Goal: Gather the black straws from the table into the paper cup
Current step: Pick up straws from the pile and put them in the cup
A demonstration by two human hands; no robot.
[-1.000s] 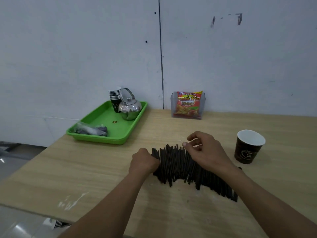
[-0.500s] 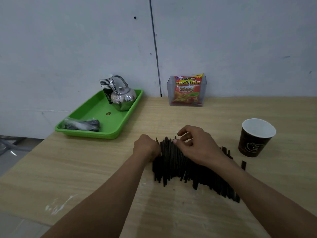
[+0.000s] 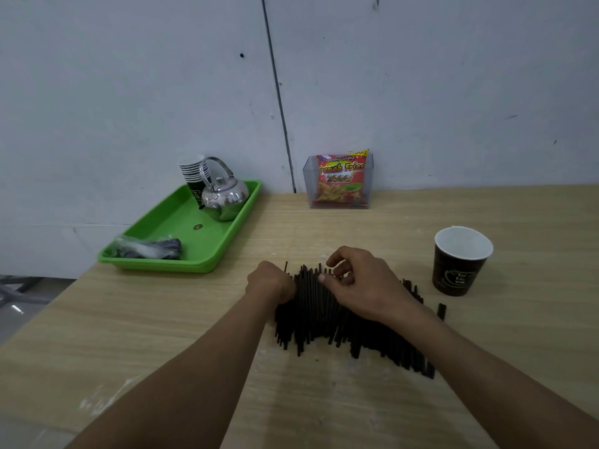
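Observation:
A wide pile of black straws (image 3: 324,315) lies fanned across the middle of the wooden table (image 3: 162,335). My left hand (image 3: 270,281) is curled against the pile's left edge, its fingers tucked around the outer straws and hidden from me. My right hand (image 3: 359,285) rests on top of the pile with bent fingers, thumb and forefinger pinching the far tips of some straws. The brown paper cup (image 3: 460,262) with a white inside stands upright to the right of the pile, apart from both hands. One short straw piece (image 3: 441,311) lies alone near the cup.
A green tray (image 3: 207,264) at the back left holds a steel kettle (image 3: 223,196), a stack of paper cups (image 3: 191,171) and a plastic bag (image 3: 146,249). A clear holder with a snack packet (image 3: 340,181) stands against the wall. The table's left edge is close.
My right hand has shifted slightly left over the pile toward my left hand, and its fingers curl more on the straw tips. The left hand stays at the pile's edge.

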